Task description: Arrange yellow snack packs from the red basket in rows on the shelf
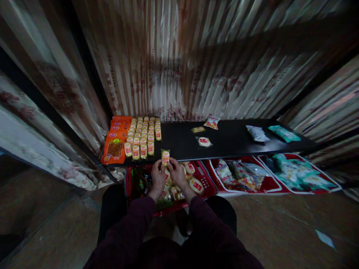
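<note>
Between my left hand (158, 175) and my right hand (178, 174), a small wrapped snack cake (165, 157) is held upright by the fingertips, with its red and white label toward me. Both hands are closed on its lower sides, just in front of the black shelf's (179, 144) edge. Beneath them sits a red basket (207, 184) with more wrapped cakes, among them a round one (196, 185). Left of the hands on the shelf stand several rows of like yellow cakes (143, 149). Flat orange snack packets (113, 149) overlap at the shelf's left end.
Farther right on the shelf lie a round packaged cake (204, 141), a small yellow packet (198, 129), a red and white bag (212, 121), a white bag (257, 133) and a green bag (284, 133). Two red baskets (276, 185) of bagged snacks stand below. Striped curtain (174, 74) hangs behind.
</note>
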